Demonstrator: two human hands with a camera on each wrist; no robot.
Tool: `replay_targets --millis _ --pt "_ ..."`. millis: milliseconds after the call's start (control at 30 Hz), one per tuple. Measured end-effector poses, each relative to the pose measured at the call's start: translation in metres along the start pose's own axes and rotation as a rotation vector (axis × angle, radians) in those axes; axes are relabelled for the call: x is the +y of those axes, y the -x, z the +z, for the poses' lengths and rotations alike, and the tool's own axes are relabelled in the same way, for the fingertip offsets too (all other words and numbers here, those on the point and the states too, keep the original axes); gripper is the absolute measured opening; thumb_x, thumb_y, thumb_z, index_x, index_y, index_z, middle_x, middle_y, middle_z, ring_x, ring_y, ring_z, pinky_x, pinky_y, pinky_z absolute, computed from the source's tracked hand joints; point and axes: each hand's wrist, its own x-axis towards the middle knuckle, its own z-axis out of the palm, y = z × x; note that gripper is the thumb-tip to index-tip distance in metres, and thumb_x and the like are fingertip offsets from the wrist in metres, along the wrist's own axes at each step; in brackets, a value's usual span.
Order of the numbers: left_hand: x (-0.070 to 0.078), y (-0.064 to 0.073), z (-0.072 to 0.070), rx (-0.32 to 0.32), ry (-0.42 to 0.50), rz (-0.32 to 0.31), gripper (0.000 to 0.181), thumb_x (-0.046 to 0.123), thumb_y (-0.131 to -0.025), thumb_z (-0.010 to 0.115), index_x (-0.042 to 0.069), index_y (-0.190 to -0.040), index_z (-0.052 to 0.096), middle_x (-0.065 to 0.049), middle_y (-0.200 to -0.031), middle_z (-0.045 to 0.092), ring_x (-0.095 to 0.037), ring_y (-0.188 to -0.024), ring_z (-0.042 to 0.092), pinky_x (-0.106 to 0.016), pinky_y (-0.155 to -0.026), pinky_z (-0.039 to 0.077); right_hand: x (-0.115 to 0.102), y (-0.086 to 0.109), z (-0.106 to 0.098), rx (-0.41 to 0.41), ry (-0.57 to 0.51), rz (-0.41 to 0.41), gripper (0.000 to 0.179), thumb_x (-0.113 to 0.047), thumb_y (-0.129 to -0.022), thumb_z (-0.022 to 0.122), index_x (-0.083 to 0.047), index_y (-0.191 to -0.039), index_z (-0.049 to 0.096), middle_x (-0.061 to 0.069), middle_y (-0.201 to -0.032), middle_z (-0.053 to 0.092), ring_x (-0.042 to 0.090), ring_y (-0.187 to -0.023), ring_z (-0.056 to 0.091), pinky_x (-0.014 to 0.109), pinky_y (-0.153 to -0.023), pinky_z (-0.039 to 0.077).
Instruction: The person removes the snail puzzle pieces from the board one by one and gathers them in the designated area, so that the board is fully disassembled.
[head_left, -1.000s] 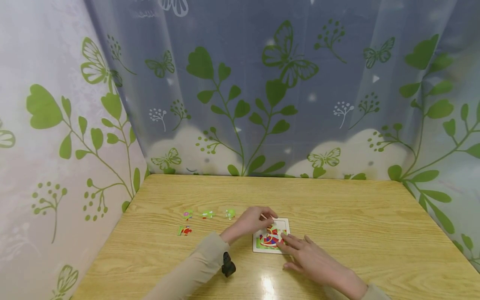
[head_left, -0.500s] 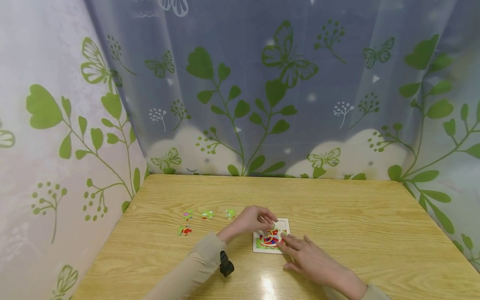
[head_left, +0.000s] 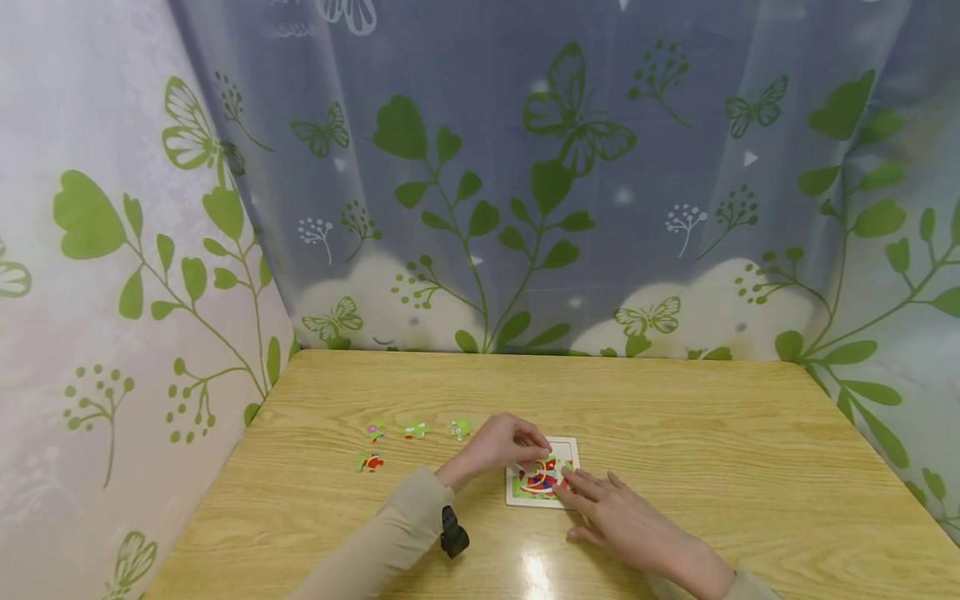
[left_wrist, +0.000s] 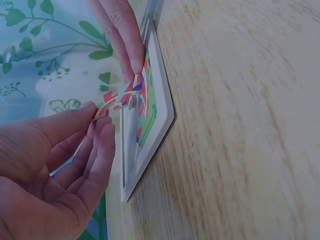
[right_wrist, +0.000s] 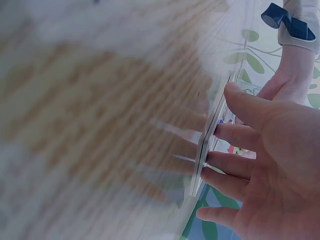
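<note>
A square jigsaw puzzle board (head_left: pixel 517 502) with a white frame lies on the table, partly filled with red, blue and green pieces. Over its upper left part, my left hand (head_left: pixel 501 443) pinches a puzzle piece (left_wrist: pixel 103 105) between thumb and fingers. That piece shows red and yellow and is tilted above the board in the left wrist view. My right hand (head_left: pixel 626 518) lies at the board's right side, its fingers extended and fingertips on the filled part. In the right wrist view, the right fingers (right_wrist: pixel 232 162) reach over the board's edge, hiding much of the picture.
Several loose puzzle pieces (head_left: pixel 415 430) lie to the left of the board, one red and green piece (head_left: pixel 369 462) nearer the front. A black camera (head_left: pixel 453 533) is strapped to the left wrist. Printed curtains (head_left: pixel 480 208) border the wooden table (head_left: pixel 712 417).
My left hand has shifted only slightly above the board, staying pinched. The right hand, the board and the loose pieces keep their places.
</note>
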Motion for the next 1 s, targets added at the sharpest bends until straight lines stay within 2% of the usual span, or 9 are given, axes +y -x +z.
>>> replay_targets --millis 333,467,567,733,867,1000 --pt "-0.001 0.003 -0.01 0.067 0.03 -0.01 0.011 0.023 -0.094 0.075 0.016 -0.099 0.081 0.004 -0.089 0.076 -0.016 -0.08 0.072 -0.03 -0.07 0.059 0.0 0.0 0.0 -0.005 -0.013 0.004 0.058 -0.041 -0.099 0.063 -0.002 -0.141 0.059 0.023 -0.148 0.051 0.042 -0.129 0.056 0.068 -0.101 0.043" --pt "-0.004 0.006 -0.016 0.08 0.075 -0.023 0.011 0.022 -0.095 0.074 0.015 -0.1 0.081 0.002 -0.09 0.076 -0.019 -0.083 0.072 -0.033 -0.073 0.061 0.0 0.0 -0.001 -0.017 -0.026 0.014 0.058 -0.042 -0.099 0.062 -0.002 -0.142 0.058 0.023 -0.148 0.051 0.042 -0.13 0.054 0.069 -0.103 0.041" --pt "-0.006 0.008 -0.021 0.087 0.105 -0.036 0.012 0.02 -0.095 0.074 0.013 -0.102 0.08 0.0 -0.093 0.077 -0.016 -0.083 0.072 -0.033 -0.076 0.061 0.0 0.0 -0.001 -0.019 -0.035 0.015 0.059 -0.042 -0.099 0.062 -0.002 -0.142 0.058 0.022 -0.149 0.05 0.042 -0.131 0.054 0.069 -0.103 0.041" --pt "-0.012 0.016 -0.028 0.1 0.126 -0.039 0.013 0.018 -0.095 0.074 0.011 -0.104 0.08 -0.002 -0.096 0.077 -0.017 -0.086 0.073 -0.034 -0.078 0.061 0.0 0.0 -0.001 -0.012 -0.038 0.012 0.059 -0.042 -0.099 0.062 -0.002 -0.142 0.058 0.022 -0.149 0.05 0.042 -0.131 0.054 0.069 -0.103 0.041" --pt "-0.016 0.024 -0.037 0.111 0.11 -0.022 0.015 0.017 -0.095 0.073 0.008 -0.105 0.079 -0.005 -0.096 0.077 -0.023 -0.086 0.073 -0.035 -0.076 0.061 0.0 0.0 0.0 -0.001 -0.019 0.002 0.059 -0.042 -0.099 0.061 -0.002 -0.141 0.058 0.022 -0.148 0.051 0.041 -0.131 0.054 0.068 -0.102 0.042" --pt "-0.024 0.033 -0.048 0.128 0.088 -0.019 0.015 0.017 -0.095 0.073 0.008 -0.106 0.079 -0.006 -0.096 0.077 -0.021 -0.084 0.073 -0.033 -0.074 0.061 0.0 0.0 0.001 0.008 -0.007 -0.006 0.059 -0.043 -0.099 0.061 -0.002 -0.141 0.058 0.021 -0.148 0.051 0.041 -0.13 0.054 0.068 -0.101 0.042"
